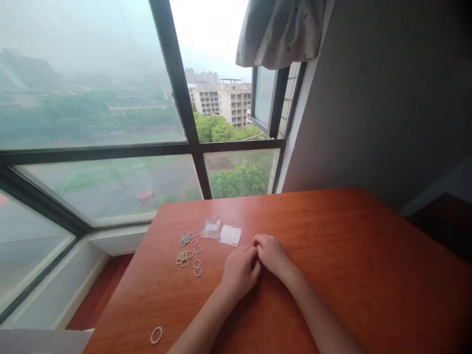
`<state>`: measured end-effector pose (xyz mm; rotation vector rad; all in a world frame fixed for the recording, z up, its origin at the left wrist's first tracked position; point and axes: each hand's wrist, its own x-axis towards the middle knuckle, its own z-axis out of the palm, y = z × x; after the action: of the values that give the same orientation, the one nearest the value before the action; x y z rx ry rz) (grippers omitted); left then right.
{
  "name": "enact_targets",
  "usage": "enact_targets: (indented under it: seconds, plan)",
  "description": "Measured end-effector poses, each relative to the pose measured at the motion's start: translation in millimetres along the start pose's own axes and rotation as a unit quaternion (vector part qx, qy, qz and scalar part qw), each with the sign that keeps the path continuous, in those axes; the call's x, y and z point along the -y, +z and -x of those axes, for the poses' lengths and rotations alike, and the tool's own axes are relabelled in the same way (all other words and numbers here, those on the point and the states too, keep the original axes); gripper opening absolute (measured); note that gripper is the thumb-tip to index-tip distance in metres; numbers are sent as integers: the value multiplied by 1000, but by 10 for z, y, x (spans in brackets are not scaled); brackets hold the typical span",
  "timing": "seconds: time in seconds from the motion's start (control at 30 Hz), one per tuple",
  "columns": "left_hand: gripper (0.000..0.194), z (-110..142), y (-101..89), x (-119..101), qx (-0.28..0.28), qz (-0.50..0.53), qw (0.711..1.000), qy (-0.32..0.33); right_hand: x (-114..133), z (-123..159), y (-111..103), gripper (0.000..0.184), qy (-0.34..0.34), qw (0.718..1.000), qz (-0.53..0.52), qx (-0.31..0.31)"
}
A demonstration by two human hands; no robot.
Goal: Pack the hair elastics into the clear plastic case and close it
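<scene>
Beside the window [193,148], over the red-brown table [339,236], I see the left hand [240,268] and right hand [272,253] meeting, fingers curled inward; whether they grip anything, I can't tell. Rings [183,256] lie left of the fingers, well apart, near a clear case [211,228].

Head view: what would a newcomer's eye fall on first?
Probably the left hand and right hand, meeting below the picture's centre; whether they hold anything is hidden. Next, the loose rings left of them, beside two pale square pieces, with one lone ring lower left on the table. Behind the table, a large window shows trees and buildings.
</scene>
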<state>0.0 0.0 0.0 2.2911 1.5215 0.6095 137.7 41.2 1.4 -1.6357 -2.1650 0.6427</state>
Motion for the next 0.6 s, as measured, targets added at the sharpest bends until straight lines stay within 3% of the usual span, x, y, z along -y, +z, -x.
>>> enact_targets:
  seconds: [0.6]
  plan:
    - [8, 3, -13, -9, -6, 1, 1000, 2, 9, -1, -12, 25, 4, 1000, 0, 5]
